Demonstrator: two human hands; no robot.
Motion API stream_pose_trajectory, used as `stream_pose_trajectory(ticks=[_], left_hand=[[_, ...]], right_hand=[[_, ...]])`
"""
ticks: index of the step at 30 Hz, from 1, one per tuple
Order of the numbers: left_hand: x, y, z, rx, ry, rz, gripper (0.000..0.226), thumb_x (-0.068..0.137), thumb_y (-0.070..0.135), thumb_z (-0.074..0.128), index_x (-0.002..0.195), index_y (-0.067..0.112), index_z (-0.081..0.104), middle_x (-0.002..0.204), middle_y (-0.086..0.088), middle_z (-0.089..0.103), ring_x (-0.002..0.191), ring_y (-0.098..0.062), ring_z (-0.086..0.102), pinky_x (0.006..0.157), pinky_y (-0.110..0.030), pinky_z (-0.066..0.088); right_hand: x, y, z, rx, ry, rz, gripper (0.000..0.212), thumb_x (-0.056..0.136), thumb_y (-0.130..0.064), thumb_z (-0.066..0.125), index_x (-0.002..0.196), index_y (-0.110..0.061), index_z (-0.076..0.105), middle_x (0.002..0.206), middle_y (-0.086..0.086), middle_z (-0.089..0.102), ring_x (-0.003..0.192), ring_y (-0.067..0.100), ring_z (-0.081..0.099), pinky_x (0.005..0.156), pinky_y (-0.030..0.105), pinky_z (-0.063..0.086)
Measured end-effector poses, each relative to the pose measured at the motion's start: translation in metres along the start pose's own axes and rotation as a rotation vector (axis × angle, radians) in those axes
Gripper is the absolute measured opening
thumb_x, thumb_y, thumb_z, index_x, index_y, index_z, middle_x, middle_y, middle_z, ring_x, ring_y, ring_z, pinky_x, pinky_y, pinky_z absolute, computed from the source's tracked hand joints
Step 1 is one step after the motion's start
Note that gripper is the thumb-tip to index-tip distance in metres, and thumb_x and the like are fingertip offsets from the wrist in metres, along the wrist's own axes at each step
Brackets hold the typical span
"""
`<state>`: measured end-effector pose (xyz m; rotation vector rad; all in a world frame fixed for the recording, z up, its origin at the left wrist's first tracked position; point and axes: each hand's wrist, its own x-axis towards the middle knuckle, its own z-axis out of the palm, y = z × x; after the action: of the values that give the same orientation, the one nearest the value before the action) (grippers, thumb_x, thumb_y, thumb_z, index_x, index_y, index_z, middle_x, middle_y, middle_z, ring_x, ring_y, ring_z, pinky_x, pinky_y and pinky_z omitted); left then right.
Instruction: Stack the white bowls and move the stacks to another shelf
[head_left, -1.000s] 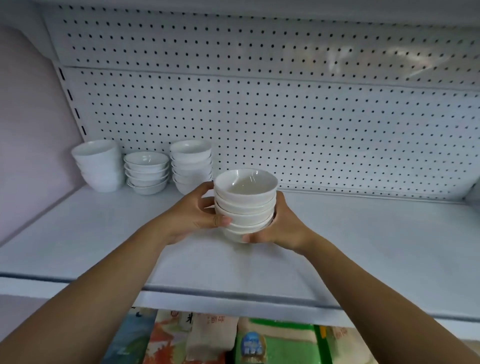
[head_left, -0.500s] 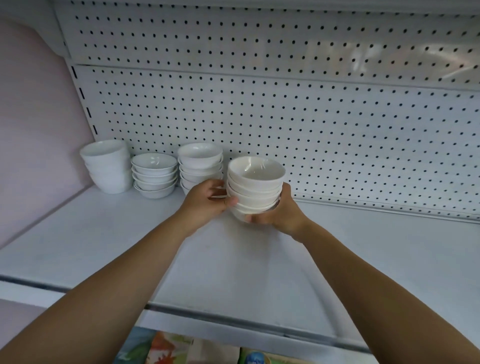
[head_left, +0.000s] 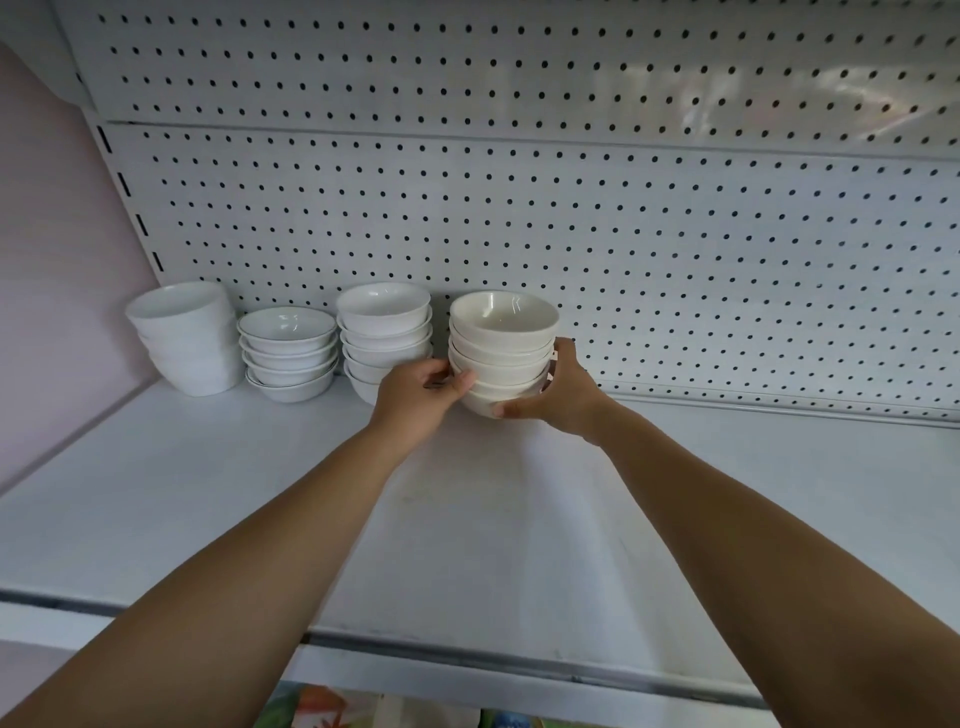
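a white shelf (head_left: 208, 493) with a pegboard back (head_left: 675, 249) bears a row of bowls at its rear left: tall stack (head_left: 187, 338), shallow stack (head_left: 288, 353), third stack (head_left: 384, 327). a fourth stack (head_left: 501, 343) is just beside the third; whether it rests on the shelf is unclear.

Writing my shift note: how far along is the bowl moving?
Done: three bowl stacks stand at the back of the shelf. In hand: left hand and right hand grip a fourth stack beside them. Left: letting go; further bowls aren't visible.
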<state>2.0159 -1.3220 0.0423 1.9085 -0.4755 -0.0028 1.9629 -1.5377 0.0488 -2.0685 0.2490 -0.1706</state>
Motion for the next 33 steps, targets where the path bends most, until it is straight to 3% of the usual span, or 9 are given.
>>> stream_pose_trajectory(ticks=[5,10,14,16,19,21,23,29,33], left_hand=[[0.001,-0.004,0.001,0.05,-0.011,-0.013,0.057,0.073,0.072,0.066,0.105,0.026,0.078,0.103,-0.004,0.08,0.104,-0.024,0.073,0.099,-0.047,0.055],[-0.002,-0.001,0.001,0.096,-0.036,-0.032,0.031,0.098,0.043,0.07,0.116,0.019,0.076,0.107,-0.006,0.078,0.107,-0.023,0.071,0.098,-0.037,0.052],[-0.025,-0.006,-0.019,0.213,-0.109,-0.044,0.047,0.091,0.046,0.076,0.134,0.026,0.069,0.121,0.013,0.068,0.117,-0.005,0.061,0.098,-0.023,0.043],[-0.044,-0.007,-0.035,0.287,-0.097,-0.021,0.058,0.087,0.048,0.08,0.139,0.029,0.065,0.138,0.015,0.063,0.13,-0.003,0.055,0.106,-0.022,0.039],[-0.077,-0.003,-0.057,0.357,-0.064,0.025,0.062,0.088,0.045,0.079,0.145,0.03,0.059,0.148,0.012,0.056,0.135,-0.003,0.048,0.108,-0.02,0.033],[-0.1,0.0,-0.068,0.383,-0.039,0.013,0.067,0.09,0.045,0.077,0.15,0.032,0.052,0.154,0.009,0.051,0.142,-0.008,0.043,0.11,-0.021,0.03],[-0.125,0.0,-0.079,0.405,-0.003,-0.014,0.072,0.09,0.048,0.075,0.154,0.033,0.045,0.16,0.008,0.043,0.149,-0.011,0.037,0.114,-0.022,0.026],[-0.231,0.001,-0.11,0.318,0.218,-0.062,0.07,0.089,0.039,0.078,0.152,0.029,0.048,0.16,0.013,0.043,0.143,-0.001,0.038,0.113,-0.014,0.028],[-0.318,-0.004,-0.143,0.371,0.389,-0.146,0.067,0.088,0.037,0.078,0.149,0.026,0.052,0.151,0.014,0.05,0.137,0.001,0.043,0.109,-0.002,0.027]], right_hand=[[-0.002,-0.003,-0.002,-0.129,0.028,-0.033,0.111,0.058,-0.038,0.101,0.144,-0.022,0.032,0.114,-0.016,0.053,0.11,0.016,0.06,0.078,0.027,0.048],[-0.01,-0.006,0.0,-0.155,0.046,-0.028,0.112,0.061,-0.043,0.098,0.149,-0.021,0.032,0.123,-0.01,0.055,0.115,0.017,0.059,0.084,0.03,0.051],[-0.029,-0.004,0.0,-0.235,0.007,-0.054,0.105,0.072,-0.04,0.093,0.153,-0.018,0.031,0.147,-0.005,0.048,0.132,0.018,0.051,0.102,0.03,0.042],[-0.048,-0.004,0.0,-0.333,-0.031,-0.064,0.104,0.075,-0.046,0.089,0.156,-0.019,0.028,0.155,-0.003,0.042,0.141,0.021,0.044,0.107,0.029,0.036],[-0.079,-0.009,0.004,-0.49,-0.079,-0.07,0.11,0.081,-0.056,0.08,0.162,-0.019,0.017,0.167,0.0,0.024,0.154,0.019,0.024,0.114,0.026,0.023],[-0.1,-0.018,0.013,-0.538,-0.087,-0.065,0.112,0.083,-0.056,0.078,0.164,-0.019,0.01,0.173,-0.001,0.008,0.159,0.016,0.009,0.119,0.027,0.016],[-0.12,-0.031,0.027,-0.535,-0.062,-0.073,0.112,0.084,-0.053,0.078,0.165,-0.019,0.008,0.173,-0.002,0.001,0.159,0.015,0.007,0.118,0.025,0.016],[-0.194,-0.071,0.09,-0.347,-0.078,-0.217,0.103,0.085,-0.05,0.078,0.164,-0.027,0.015,0.168,-0.012,0.02,0.152,0.005,0.022,0.109,0.013,0.015],[-0.245,-0.093,0.147,-0.275,-0.247,-0.345,0.096,0.087,-0.044,0.079,0.162,-0.034,0.02,0.165,-0.016,0.026,0.146,-0.002,0.024,0.109,0.008,0.015]])
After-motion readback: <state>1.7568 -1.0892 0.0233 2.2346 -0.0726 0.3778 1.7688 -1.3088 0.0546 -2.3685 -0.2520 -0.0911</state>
